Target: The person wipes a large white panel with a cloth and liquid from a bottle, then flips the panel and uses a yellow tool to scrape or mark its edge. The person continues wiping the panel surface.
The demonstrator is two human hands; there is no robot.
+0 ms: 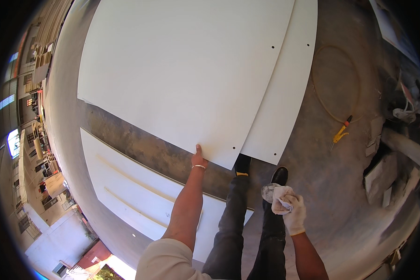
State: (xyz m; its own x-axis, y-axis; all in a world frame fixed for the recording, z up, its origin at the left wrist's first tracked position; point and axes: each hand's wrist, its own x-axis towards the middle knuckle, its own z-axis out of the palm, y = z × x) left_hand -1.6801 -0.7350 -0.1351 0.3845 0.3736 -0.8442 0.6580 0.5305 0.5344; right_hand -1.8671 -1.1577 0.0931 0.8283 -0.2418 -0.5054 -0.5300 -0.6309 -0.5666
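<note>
A large white panel with small dark holes along its right side lies in front of me, on top of another white panel that sticks out to the right. My bare left hand grips the upper panel's near edge, thumb on top and fingers hidden beneath. In my right hand, which wears a whitish work glove, is a crumpled whitish cloth, held above my right leg and away from the panels. A dirty grey part bulges out at the cloth's left; I cannot make out whether it is a separate thing.
To the left lies another white board with narrow strips on it. A yellow air blow gun with a coiled hose rests on the concrete floor at right. Broken slabs and clutter stand beyond it. My shoe is near the panels' corner.
</note>
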